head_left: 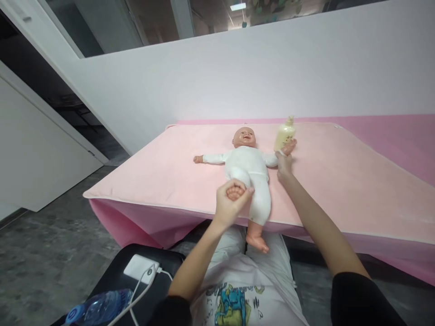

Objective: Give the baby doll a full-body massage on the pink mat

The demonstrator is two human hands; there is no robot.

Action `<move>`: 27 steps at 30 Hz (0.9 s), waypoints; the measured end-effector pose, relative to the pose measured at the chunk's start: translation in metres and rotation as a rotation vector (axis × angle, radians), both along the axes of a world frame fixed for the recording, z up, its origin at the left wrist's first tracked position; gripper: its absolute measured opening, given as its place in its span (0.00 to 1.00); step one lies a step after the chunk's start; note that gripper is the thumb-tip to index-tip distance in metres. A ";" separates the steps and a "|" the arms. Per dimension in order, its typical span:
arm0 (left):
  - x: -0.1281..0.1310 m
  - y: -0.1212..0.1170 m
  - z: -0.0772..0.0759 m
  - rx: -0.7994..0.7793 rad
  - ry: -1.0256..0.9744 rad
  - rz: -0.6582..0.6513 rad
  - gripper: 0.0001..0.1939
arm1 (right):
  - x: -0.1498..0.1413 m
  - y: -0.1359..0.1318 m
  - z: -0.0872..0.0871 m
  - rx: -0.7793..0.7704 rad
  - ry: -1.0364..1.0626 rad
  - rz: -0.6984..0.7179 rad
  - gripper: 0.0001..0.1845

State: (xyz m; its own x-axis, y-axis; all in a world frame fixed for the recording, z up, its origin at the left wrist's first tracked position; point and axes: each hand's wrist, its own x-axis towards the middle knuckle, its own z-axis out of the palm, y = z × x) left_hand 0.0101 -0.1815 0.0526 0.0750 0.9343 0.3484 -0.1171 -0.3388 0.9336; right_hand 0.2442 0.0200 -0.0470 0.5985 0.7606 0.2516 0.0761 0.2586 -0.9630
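Note:
A baby doll (248,171) in a white bodysuit lies on its back on a pink padded table (340,181), arms spread, one bare foot hanging over the near edge. My left hand (229,203) is closed around the doll's other foot, lifting that leg. My right hand (284,159) grips the doll's wrist at the doll's outstretched arm. A pale yellow bottle (284,134) stands upright just behind that hand, touching or almost touching the doll's hand.
A black bag or seat (115,276) at lower left carries a white power bank (141,268) with a cable and a blue water bottle (98,308). A white wall rises behind the table. Grey floor and a white door lie to the left.

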 end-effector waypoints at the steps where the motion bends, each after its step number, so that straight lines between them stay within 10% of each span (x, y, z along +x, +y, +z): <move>1: 0.002 0.014 0.008 0.046 -0.017 0.032 0.18 | -0.003 -0.004 0.004 -0.017 -0.045 0.016 0.29; 4: 0.009 0.072 0.024 0.147 -0.050 0.175 0.18 | -0.017 -0.021 0.018 0.019 -0.330 0.197 0.23; 9: 0.016 0.139 0.005 0.097 -0.007 0.263 0.17 | -0.026 -0.035 0.027 0.079 -0.569 0.356 0.21; 14: 0.008 0.072 -0.003 0.136 0.043 0.039 0.15 | -0.015 -0.019 0.015 -0.006 -0.195 0.231 0.27; 20: -0.001 -0.029 -0.037 -0.008 0.167 0.076 0.14 | 0.003 0.005 0.000 -0.071 0.243 0.017 0.23; 27: -0.013 0.029 0.008 0.040 -0.053 0.064 0.19 | -0.018 -0.025 0.018 -0.012 -0.330 0.188 0.20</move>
State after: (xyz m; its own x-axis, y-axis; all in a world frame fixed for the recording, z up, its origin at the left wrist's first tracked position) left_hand -0.0028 -0.1525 0.0611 -0.0041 0.9217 0.3878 -0.1429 -0.3843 0.9121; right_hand 0.2261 -0.0045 -0.0290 0.3362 0.8536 0.3978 0.3346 0.2865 -0.8977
